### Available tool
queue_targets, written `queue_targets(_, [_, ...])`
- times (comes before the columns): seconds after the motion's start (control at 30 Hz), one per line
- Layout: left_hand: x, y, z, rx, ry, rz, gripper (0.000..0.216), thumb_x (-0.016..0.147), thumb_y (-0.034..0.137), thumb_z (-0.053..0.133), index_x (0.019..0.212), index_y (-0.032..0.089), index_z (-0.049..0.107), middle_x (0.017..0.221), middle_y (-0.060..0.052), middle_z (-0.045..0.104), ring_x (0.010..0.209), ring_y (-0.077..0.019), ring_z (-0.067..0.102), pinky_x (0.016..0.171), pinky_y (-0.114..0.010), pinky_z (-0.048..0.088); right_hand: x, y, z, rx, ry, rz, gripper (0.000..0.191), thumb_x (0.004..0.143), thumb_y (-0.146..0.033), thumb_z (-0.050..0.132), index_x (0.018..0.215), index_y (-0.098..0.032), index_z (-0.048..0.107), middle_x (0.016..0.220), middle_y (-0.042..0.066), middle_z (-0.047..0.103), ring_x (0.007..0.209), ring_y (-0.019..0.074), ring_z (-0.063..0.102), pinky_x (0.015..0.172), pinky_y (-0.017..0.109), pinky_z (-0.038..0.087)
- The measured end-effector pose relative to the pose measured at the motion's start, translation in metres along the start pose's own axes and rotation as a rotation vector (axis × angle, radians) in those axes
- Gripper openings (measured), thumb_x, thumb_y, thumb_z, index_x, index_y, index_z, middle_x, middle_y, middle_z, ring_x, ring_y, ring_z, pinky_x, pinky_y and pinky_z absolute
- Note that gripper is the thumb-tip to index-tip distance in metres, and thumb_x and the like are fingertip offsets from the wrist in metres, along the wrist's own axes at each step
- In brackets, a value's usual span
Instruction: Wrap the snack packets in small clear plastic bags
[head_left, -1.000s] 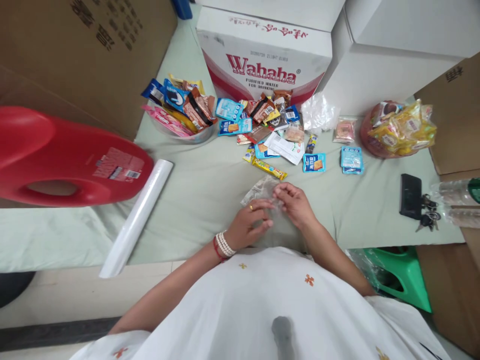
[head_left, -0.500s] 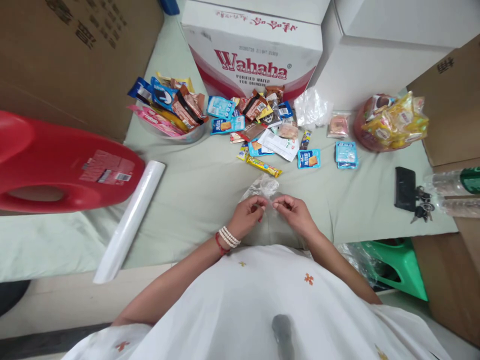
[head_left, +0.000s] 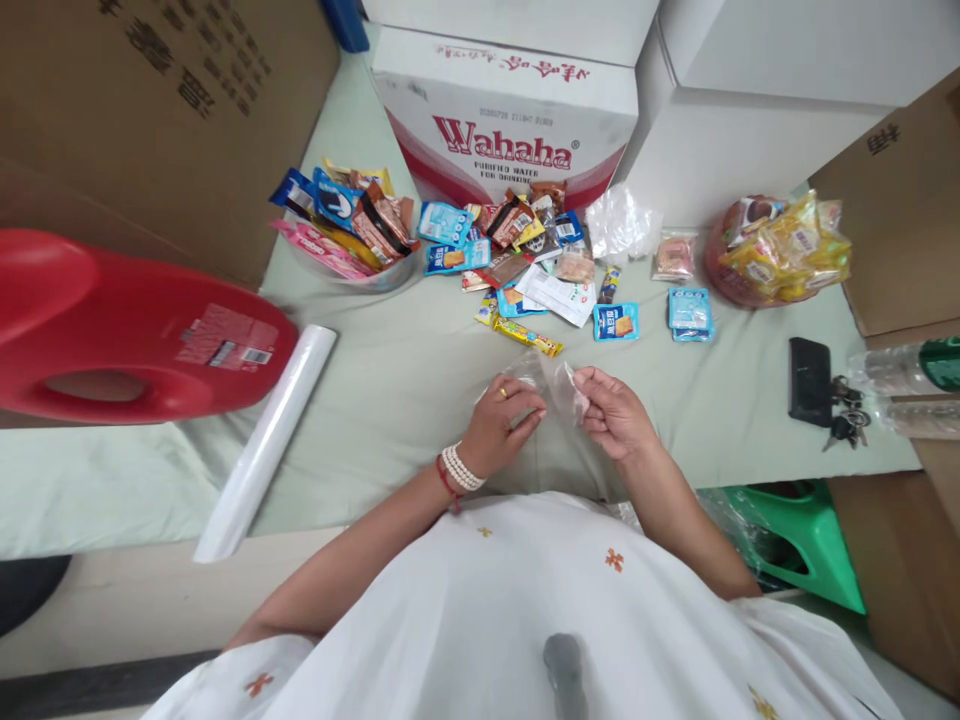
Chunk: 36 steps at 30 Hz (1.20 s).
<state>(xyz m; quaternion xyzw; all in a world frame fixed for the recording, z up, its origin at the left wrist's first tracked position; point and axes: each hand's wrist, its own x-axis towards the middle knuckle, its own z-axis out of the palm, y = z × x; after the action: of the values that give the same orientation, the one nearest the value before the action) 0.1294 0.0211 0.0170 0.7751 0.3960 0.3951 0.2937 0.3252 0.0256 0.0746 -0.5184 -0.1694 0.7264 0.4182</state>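
A thin clear plastic bag (head_left: 564, 388) is stretched between my two hands, just above the cloth near the table's front edge. My right hand (head_left: 613, 412) pinches its right side between thumb and fingers. My left hand (head_left: 501, 428), wearing a ring and a beaded bracelet, has its fingers curled against the bag's left part; the exact grip is partly hidden. Beyond the hands lie a yellow snack stick (head_left: 527, 336), a blue snack packet (head_left: 616, 322) and a heap of mixed snack packets (head_left: 517, 240).
At the left stand a bowl of snacks (head_left: 375, 275), a red jug (head_left: 150, 330) and a white plastic roll (head_left: 270, 440). A reddish bowl (head_left: 727, 270) holds yellow packets at the right, near a black wallet (head_left: 810, 380) and keys (head_left: 847, 428). A Wahaha carton (head_left: 510, 120) stands behind.
My hands have moved apart, the right one moving right and turning, so the bag is spread between them. The view has shifted slightly; the snacks lie as before.
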Motion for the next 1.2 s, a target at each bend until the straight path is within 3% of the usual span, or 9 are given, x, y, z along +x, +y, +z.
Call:
queue_targets(0.1, [0.007,0.013,0.002,0.014,0.059,-0.013,0.031,0.090,0.047,0.071,0.109,0.022,0.071,0.112,-0.011,0.070,0.103,-0.0263,0.063,0.094,-0.045,0.051,-0.003,-0.005,0.004,0.040,-0.010,-0.019,0.047,0.060,-0.041,0.095,0.080,-0.020,0.059,0.054,-0.011,0.046,0.042,0.0009,0.018,0.034,0.012,0.013])
queue_targets(0.23, [0.019,0.026,0.002,-0.109,0.053,-0.066,0.023,0.098,0.039,0.059,0.091,0.023,0.075,0.092,-0.007,0.073,0.090,-0.0232,0.063,0.089,-0.041,0.051,-0.008,-0.014,0.009,0.065,-0.045,-0.037,0.046,0.061,-0.041,0.096,0.079,-0.020,0.059,0.055,-0.010,0.047,0.042,0.0010,0.019,0.034,0.011,0.015])
queue_targets(0.33, [0.026,0.033,-0.004,-0.352,0.041,-0.267,0.026,0.095,0.042,0.065,0.084,0.022,0.076,0.085,-0.005,0.074,0.083,-0.0209,0.064,0.083,-0.036,0.051,-0.011,-0.020,0.009,0.084,-0.062,-0.171,0.044,0.067,-0.047,0.094,0.089,-0.021,0.065,0.071,-0.004,0.063,0.047,0.0026,0.034,0.039,0.012,0.033])
queue_targets(0.43, [0.028,0.040,-0.012,-0.551,0.034,-0.473,0.027,0.094,0.044,0.067,0.085,0.021,0.078,0.085,-0.003,0.075,0.082,-0.0193,0.066,0.080,-0.032,0.051,-0.014,-0.013,0.009,-0.003,-0.056,-0.416,0.044,0.074,-0.051,0.089,0.104,-0.026,0.069,0.101,0.003,0.070,0.077,0.0108,0.061,0.071,0.024,0.058])
queue_targets(0.57, [0.026,0.047,-0.017,-0.599,0.054,-0.557,0.029,0.092,0.047,0.068,0.089,0.020,0.078,0.089,-0.003,0.077,0.087,-0.0201,0.067,0.084,-0.031,0.051,-0.016,0.010,0.014,-0.356,-0.037,-0.619,0.032,0.073,-0.041,0.092,0.095,-0.028,0.073,0.112,0.005,0.064,0.111,0.0205,0.063,0.101,0.036,0.054])
queue_targets(0.67, [0.024,0.042,-0.020,-0.615,0.160,-0.639,0.032,0.089,0.051,0.069,0.085,0.020,0.073,0.087,-0.002,0.074,0.083,-0.0173,0.064,0.082,-0.030,0.052,-0.012,0.016,0.012,-0.413,0.063,-0.647,0.020,0.085,-0.044,0.081,0.087,-0.026,0.072,0.109,0.006,0.066,0.107,0.0210,0.062,0.097,0.037,0.056])
queue_targets(0.9, [0.021,0.021,-0.045,-0.901,0.334,-0.742,0.041,0.080,0.056,0.079,0.088,0.023,0.055,0.089,0.000,0.068,0.089,-0.0179,0.069,0.080,-0.033,0.058,-0.011,-0.003,0.002,-0.338,0.118,-0.494,0.033,0.087,-0.056,0.074,0.088,-0.025,0.062,0.084,0.001,0.065,0.070,0.0146,0.058,0.056,0.024,0.051])
queue_targets(1.1, [0.023,0.033,-0.039,-0.651,0.380,-0.659,0.044,0.077,0.056,0.082,0.081,0.020,0.058,0.079,0.001,0.068,0.077,-0.0151,0.066,0.075,-0.028,0.054,-0.004,0.022,0.038,-0.621,0.072,-0.638,0.044,0.074,-0.048,0.087,0.107,-0.027,0.067,0.115,0.006,0.061,0.107,0.0226,0.058,0.081,0.032,0.055])
queue_targets(1.2, [0.021,0.033,-0.039,-0.631,0.429,-0.655,0.036,0.081,0.050,0.080,0.084,0.020,0.059,0.084,0.000,0.069,0.080,-0.0150,0.067,0.076,-0.028,0.054,0.007,0.026,0.042,-0.624,0.075,-0.672,0.021,0.089,-0.045,0.073,0.095,-0.025,0.069,0.108,0.006,0.062,0.105,0.0216,0.058,0.084,0.033,0.053])
